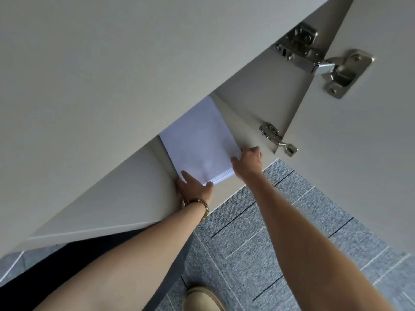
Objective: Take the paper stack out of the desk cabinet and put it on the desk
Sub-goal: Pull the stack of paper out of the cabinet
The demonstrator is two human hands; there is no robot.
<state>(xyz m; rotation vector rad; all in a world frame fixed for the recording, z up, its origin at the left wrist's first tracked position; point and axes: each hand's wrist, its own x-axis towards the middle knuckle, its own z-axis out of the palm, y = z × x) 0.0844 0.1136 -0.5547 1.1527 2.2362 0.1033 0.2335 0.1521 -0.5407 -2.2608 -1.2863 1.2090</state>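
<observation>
A white paper stack (199, 140) lies on the floor of the open desk cabinet (244, 131), its far end hidden under the desk top (112, 63). My left hand (193, 187), with a beaded bracelet at the wrist, grips the stack's near left corner, thumb on top and fingers underneath. Over at the near right corner, my right hand (248, 161) holds the stack with its thumb lying on the top sheet. The stack's near edge sits at the cabinet's front lip.
The cabinet door (359, 153) stands open on the right, with two metal hinges (323, 61) on its inner face. A second white panel (101, 205) hangs at the left. Grey striped carpet (280, 232) and a beige shoe (202, 297) are below.
</observation>
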